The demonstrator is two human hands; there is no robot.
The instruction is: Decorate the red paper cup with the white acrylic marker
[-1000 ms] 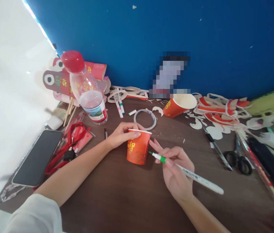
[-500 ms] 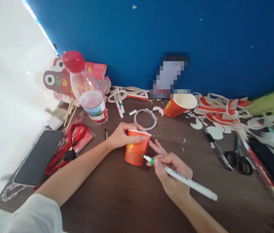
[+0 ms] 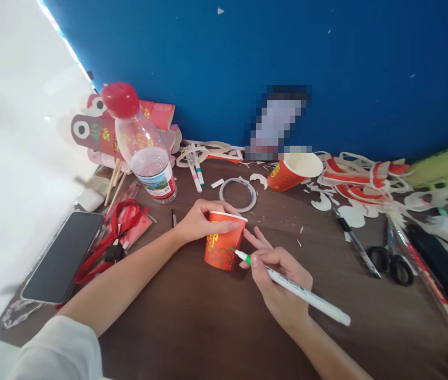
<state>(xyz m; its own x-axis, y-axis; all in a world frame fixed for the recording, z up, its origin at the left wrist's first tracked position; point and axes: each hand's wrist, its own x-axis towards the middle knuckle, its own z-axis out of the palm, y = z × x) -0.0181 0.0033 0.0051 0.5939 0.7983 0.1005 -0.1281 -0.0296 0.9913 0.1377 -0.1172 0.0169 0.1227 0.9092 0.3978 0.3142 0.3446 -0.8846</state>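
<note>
An orange paper cup [image 3: 222, 248] with yellow lettering and rows of dark scale-like curves stands in the middle of the table. My left hand [image 3: 204, 221] is wrapped round its upper part, the thumb across the front near the rim; the fingers behind are hidden. Between the thumb and fingers of my right hand [image 3: 283, 285] is a white marker [image 3: 307, 300] with a green collar. The marker's green tip touches the cup's front, toward its right side. Some fingers of the right hand reach to the cup's right edge.
Behind the cup lie a roll of tape [image 3: 224, 203] and a second orange cup [image 3: 281, 177] tipped over. A water bottle [image 3: 155, 177], a phone [image 3: 63, 256] and a red lanyard [image 3: 123, 216] are on the left. Scissors [image 3: 400, 270], a black pen [image 3: 358, 248] and paper strips [image 3: 361, 184] occupy the right.
The marker tip has moved slightly up on the cup, and the marker's back end has shifted a little left. My left hand and the cup look nearly unchanged.
</note>
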